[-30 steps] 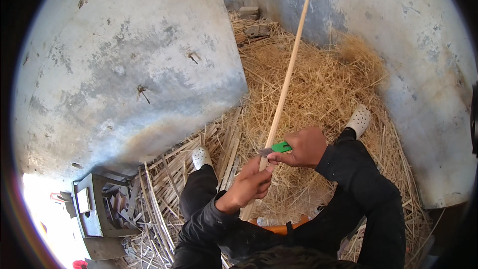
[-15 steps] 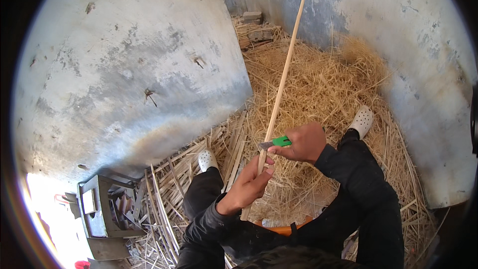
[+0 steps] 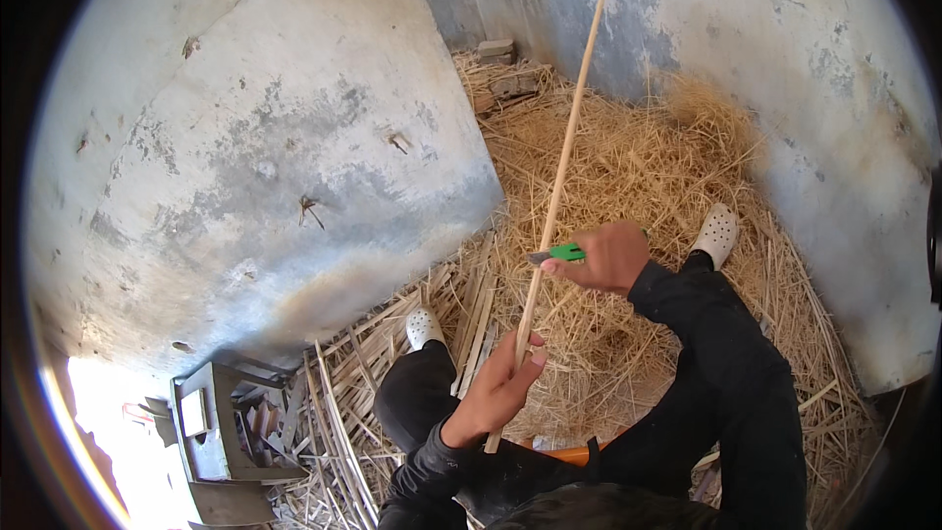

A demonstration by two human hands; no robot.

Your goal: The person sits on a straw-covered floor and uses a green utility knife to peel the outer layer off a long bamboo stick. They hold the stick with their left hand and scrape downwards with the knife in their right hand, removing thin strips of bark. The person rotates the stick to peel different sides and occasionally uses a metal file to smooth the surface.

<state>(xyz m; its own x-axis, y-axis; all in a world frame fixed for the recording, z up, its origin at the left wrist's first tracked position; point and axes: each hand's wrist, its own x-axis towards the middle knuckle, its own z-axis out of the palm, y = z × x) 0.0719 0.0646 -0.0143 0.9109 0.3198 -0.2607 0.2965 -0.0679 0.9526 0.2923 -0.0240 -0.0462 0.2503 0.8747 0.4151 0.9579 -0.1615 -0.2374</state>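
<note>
A long, pale wooden strip [image 3: 566, 152] slants up and away from my lap toward the far wall. My left hand [image 3: 500, 385] is closed round its lower part, with the near end sticking out below the fist. In my right hand [image 3: 610, 257] is a green-handled utility knife [image 3: 566, 252], gripped in the fist. Its grey blade lies across the strip, a short way above my left hand. Whether the edge bites into the wood is too small to tell.
Heaped straw-like shavings [image 3: 638, 167] cover the floor ahead. Split strips [image 3: 343, 412] lie piled at the left, beside a worn wooden frame [image 3: 211, 427]. Stained walls [image 3: 294, 137] close in left and right. My feet wear white clogs [image 3: 718, 236]. Bricks [image 3: 497, 51] sit in the far corner.
My right hand and the knife have moved up along the strip, away from my left hand. The left hand keeps its hold, slightly lower in view.
</note>
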